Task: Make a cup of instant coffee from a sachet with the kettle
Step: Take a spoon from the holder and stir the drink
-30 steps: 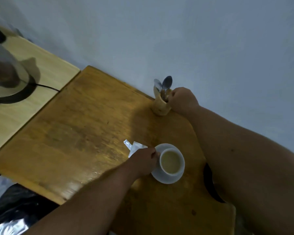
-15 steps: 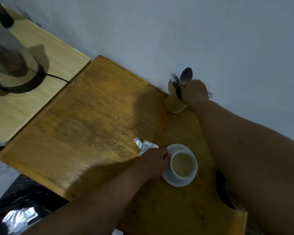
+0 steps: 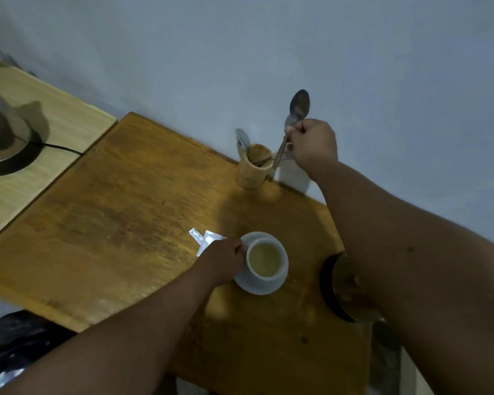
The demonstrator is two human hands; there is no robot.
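Coffee, pale brown, filled one white cup [image 3: 266, 263] on one saucer [image 3: 257, 286] near the wooden table's [image 3: 103, 223] front. The left hand [image 3: 224, 259] pinched the cup's side, one torn sachet [image 3: 207, 240] just behind it. The right hand [image 3: 314, 148] gripped one spoon [image 3: 298, 105] above the wooden holder [image 3: 253, 169], where another spoon [image 3: 243, 139] stood. One kettle [image 3: 0, 132] sat left, on a paler table [image 3: 54, 115] against the grey wall [image 3: 240, 52].

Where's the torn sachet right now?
In the head view, the torn white sachet lies on the brown wooden table, directly left of the white saucer, partly hidden under the left hand.
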